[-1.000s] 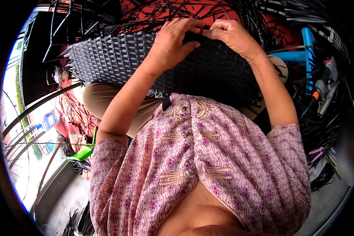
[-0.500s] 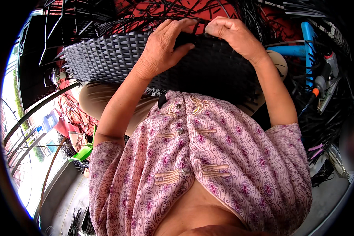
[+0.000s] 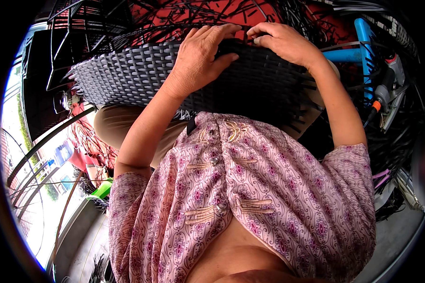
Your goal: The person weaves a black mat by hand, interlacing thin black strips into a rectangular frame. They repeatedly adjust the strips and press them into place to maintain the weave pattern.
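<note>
A dark grey woven panel point(image 3: 127, 75) of flat plastic strips lies across my lap, its right part in deep shadow. My left hand point(image 3: 203, 59) rests over its far edge, thumb on the near face and fingers bent across the top. Just to the right, my right hand point(image 3: 285, 45) is at the same edge, its thumb and fingers curled close together. Whatever lies between those fingertips is too dark and small to make out. A narrow gap separates the two hands.
Loose black strips point(image 3: 184, 14) lie tangled on a red surface point(image 3: 243, 14) beyond the panel. A dark wire frame point(image 3: 68, 42) stands at far left. To the right are a blue plastic piece point(image 3: 365, 61) and a grey power tool point(image 3: 387, 87). A green object point(image 3: 100, 189) is at left.
My right hand has shifted slightly right, its fingers changing their bend. My left hand stays at the panel's edge, and the panel sits a little lower in the picture.
</note>
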{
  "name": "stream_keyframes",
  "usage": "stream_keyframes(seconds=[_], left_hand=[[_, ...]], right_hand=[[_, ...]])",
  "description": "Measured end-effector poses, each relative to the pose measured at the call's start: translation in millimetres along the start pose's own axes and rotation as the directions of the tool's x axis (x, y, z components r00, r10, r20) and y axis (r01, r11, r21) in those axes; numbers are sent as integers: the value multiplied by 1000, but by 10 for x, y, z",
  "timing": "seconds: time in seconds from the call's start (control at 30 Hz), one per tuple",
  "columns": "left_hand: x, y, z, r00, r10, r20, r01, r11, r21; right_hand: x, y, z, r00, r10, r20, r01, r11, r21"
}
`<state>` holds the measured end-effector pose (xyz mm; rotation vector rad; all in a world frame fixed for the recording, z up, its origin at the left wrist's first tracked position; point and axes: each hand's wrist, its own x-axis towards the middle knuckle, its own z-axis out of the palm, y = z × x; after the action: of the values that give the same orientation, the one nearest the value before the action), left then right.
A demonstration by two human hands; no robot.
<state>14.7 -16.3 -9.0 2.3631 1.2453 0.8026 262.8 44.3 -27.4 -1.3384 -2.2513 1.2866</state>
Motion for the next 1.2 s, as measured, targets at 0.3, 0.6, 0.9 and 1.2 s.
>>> stream_keyframes(seconds=[0.3, 0.6, 0.9, 1.2], left_hand=[[32, 66, 71, 1000, -30, 6, 30, 1000, 5], [27, 93, 70, 999, -36, 8, 36, 999, 6], [72, 164, 49, 998, -28, 61, 25, 998, 61], [95, 243, 2, 993, -64, 101, 56, 995, 81]], right_hand=[[30, 22, -130, 998, -43, 52, 46, 998, -53], [55, 25, -82, 995, -53, 81, 40, 986, 162], [117, 766, -232, 983, 57, -176, -51, 998, 39], [53, 1564, -97, 997, 21, -73, -46, 928, -370]])
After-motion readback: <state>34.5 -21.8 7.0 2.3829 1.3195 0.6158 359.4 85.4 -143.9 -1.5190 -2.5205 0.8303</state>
